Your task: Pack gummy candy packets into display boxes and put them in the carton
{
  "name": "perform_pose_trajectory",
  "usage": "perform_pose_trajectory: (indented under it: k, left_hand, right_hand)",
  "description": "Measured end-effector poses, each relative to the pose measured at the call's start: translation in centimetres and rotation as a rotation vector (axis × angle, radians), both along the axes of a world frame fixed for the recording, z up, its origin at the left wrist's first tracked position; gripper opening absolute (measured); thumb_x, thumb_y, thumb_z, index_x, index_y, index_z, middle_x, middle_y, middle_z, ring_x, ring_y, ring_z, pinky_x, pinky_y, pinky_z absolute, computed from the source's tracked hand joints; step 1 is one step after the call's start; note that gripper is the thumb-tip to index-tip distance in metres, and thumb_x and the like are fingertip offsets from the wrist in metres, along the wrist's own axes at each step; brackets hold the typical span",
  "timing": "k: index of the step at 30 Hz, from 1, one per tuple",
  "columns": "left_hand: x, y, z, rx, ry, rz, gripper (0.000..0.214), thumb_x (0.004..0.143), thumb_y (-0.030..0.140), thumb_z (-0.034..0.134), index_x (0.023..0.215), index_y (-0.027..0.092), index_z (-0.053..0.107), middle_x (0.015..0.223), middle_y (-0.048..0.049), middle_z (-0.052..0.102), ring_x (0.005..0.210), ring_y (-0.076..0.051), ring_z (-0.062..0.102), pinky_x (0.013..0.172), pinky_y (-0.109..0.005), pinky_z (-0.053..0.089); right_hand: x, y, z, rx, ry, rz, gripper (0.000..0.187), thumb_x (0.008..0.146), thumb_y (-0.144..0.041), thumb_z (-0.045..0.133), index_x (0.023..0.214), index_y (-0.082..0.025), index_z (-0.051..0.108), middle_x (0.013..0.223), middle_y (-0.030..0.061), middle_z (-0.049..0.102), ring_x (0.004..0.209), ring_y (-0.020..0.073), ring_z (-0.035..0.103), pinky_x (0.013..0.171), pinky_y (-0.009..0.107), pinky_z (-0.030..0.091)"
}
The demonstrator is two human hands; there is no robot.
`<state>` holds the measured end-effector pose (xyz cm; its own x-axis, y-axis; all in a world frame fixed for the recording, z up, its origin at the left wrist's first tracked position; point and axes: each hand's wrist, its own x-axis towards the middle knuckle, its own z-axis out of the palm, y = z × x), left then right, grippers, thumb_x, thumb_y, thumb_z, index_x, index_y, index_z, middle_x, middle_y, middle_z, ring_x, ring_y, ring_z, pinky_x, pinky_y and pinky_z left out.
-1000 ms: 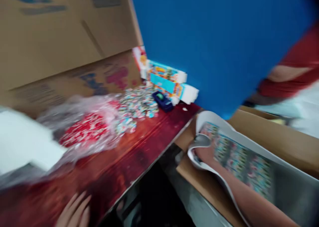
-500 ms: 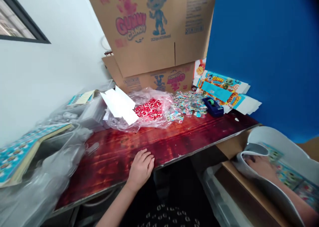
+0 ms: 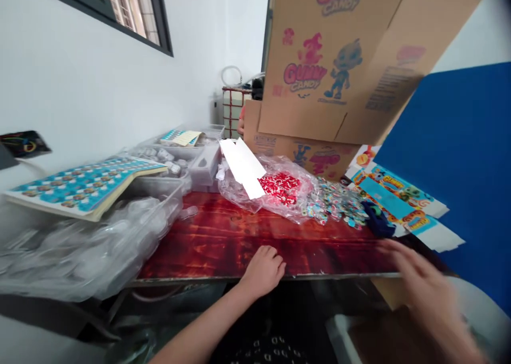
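Note:
My left hand (image 3: 263, 271) rests on the front edge of the dark red table (image 3: 223, 244), its fingers curled and holding nothing. My right hand (image 3: 419, 284) hovers at the table's right end, blurred by motion, with its fingers stretched out and nothing in them. It is close to a small dark blue tape dispenser (image 3: 376, 220). Behind lies a clear plastic bag (image 3: 275, 185) of red and white candies, with a loose heap of coloured wrapped candies (image 3: 337, 201) next to it. A white card (image 3: 242, 166) leans on the bag.
Brown "Gummy Candy" cartons (image 3: 331, 71) stand at the back. Flat printed box blanks (image 3: 399, 201) lie at the right, against a blue panel (image 3: 459, 156). Clear plastic trays (image 3: 171, 164), crumpled plastic (image 3: 91, 247) and a stack of printed sheets (image 3: 85, 183) fill the left.
The view has swung left and up. My right hand has come out of the printed sheets in the carton at the right and moved up to the table. My left hand stays on the edge.

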<state>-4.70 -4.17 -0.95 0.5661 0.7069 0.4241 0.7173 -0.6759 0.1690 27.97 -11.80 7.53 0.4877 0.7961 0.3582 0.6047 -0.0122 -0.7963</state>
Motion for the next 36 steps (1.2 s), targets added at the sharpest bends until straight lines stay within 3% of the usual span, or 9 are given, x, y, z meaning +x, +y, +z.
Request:
perform_pose_trajectory:
  k: [5,9,16,21,25,28,31,34,36]
  left_hand:
    - [-0.1,-0.1,-0.3,-0.073,-0.045,0.027,0.022,0.095,0.029,0.051,0.086,0.017,0.067,0.09,-0.006,0.064,0.095,-0.023,0.059,0.09,-0.039,0.048]
    - [-0.2,-0.3,-0.7,-0.101,-0.077,0.026,0.021,0.094,0.03,0.051,0.085,0.017,0.066,0.088,-0.0052,0.064,0.093,-0.022,0.06,0.09,-0.039,0.049]
    - [0.5,0.1,-2.9,-0.122,-0.197,0.033,0.019,0.09,0.031,0.054,0.083,0.017,0.065,0.089,-0.0063,0.066,0.094,-0.023,0.061,0.092,-0.04,0.051]
    - [0.0,1.2,-4.0,-0.367,-0.562,-0.068,0.019,0.088,0.031,0.056,0.084,0.019,0.07,0.088,-0.0087,0.071,0.093,-0.023,0.066,0.09,-0.036,0.053]
    - [-3.9,4.2,-0.7,-0.758,-1.236,0.182,0.048,0.095,0.051,0.047,0.133,0.023,0.054,0.13,-0.0146,0.063,0.111,-0.025,0.065,0.09,-0.035,0.054]
    - [-7.1,7.5,4.2,-0.744,-1.514,0.224,0.086,0.084,0.064,0.058,0.153,0.029,0.02,0.158,-0.0176,0.033,0.129,-0.031,0.053,0.088,-0.037,0.056]
    - [-8.7,9.9,8.9,-0.661,-1.629,0.236,0.105,0.08,0.061,0.068,0.155,0.034,0.0,0.164,-0.0139,0.017,0.142,-0.032,0.039,0.094,-0.037,0.054]
    - [-8.6,10.6,11.5,-0.683,-1.683,0.162,0.105,0.076,0.043,0.076,0.154,0.034,0.007,0.156,-0.011,0.038,0.135,-0.029,0.048,0.096,-0.037,0.053]
    - [-8.2,10.2,12.0,-0.733,-1.713,0.126,0.104,0.071,0.026,0.074,0.154,0.034,0.011,0.143,-0.0088,0.054,0.117,-0.027,0.062,0.088,-0.037,0.056]
  right_hand:
    - [-18.7,12.9,1.4,-0.012,-0.006,0.654,0.04,0.086,-0.044,0.054,0.114,-0.022,0.072,0.12,0.0076,0.072,0.115,0.0261,0.066,0.106,0.043,0.047]
    - [-27.4,20.9,2.2,-0.094,-0.309,0.668,0.043,0.091,-0.032,0.05,0.127,-0.014,0.065,0.131,0.0129,0.066,0.12,0.0227,0.063,0.107,0.035,0.045]
    - [-33.0,30.1,1.3,-0.087,-0.456,0.595,0.064,0.087,-0.033,0.065,0.141,-0.004,0.049,0.146,0.0229,0.05,0.137,0.0294,0.045,0.113,0.038,0.033]
    - [-32.8,33.1,2.0,-0.083,-0.464,0.538,0.04,0.1,-0.027,0.038,0.12,-0.008,0.067,0.111,0.0192,0.072,0.105,0.0263,0.065,0.094,0.037,0.045]
    - [-29.6,30.7,3.7,-0.001,-0.424,0.496,0.046,0.102,-0.031,0.029,0.126,-0.016,0.066,0.105,0.0132,0.075,0.098,0.0252,0.069,0.091,0.037,0.048]
    - [-26.9,25.1,3.0,0.175,-0.354,0.526,0.046,0.101,-0.037,0.033,0.127,-0.019,0.066,0.112,0.0138,0.074,0.104,0.0293,0.069,0.095,0.042,0.05]
    - [-25.8,18.0,0.0,0.311,-0.303,0.553,0.043,0.099,-0.032,0.041,0.135,-0.022,0.061,0.128,0.0108,0.068,0.118,0.0295,0.064,0.105,0.046,0.048]
    - [-26.0,11.9,-3.0,0.401,-0.338,0.677,0.054,0.095,-0.021,0.049,0.148,-0.031,0.045,0.135,0.0051,0.063,0.12,0.0279,0.063,0.101,0.048,0.054]
    - [-25.9,8.9,-3.2,0.415,-0.329,0.775,0.063,0.093,-0.017,0.051,0.152,-0.034,0.036,0.137,0.0041,0.061,0.12,0.0278,0.063,0.099,0.048,0.056]
